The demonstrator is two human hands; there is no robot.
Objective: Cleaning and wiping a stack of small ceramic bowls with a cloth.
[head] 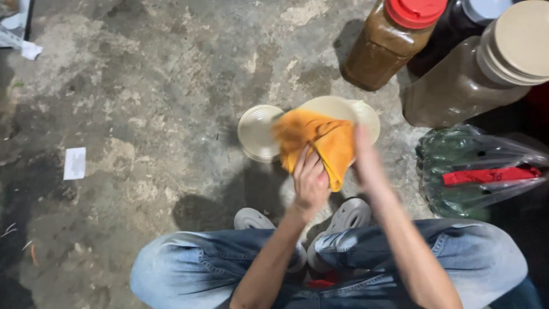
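My left hand (310,182) clenched on the orange cloth (316,143) | cloth pressed over a cream lid (337,109) above both hands | my right hand (366,154) (blurred) seems to grip the lid's edge | second lid (258,133) just left, on the concrete floor (143,103)

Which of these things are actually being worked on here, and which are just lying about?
In use:
orange cloth, gripped by the left hand
cream lid, held by the right hand

Lying about:
second cream lid
three big brown jars
bag of green bottles
paper scrap
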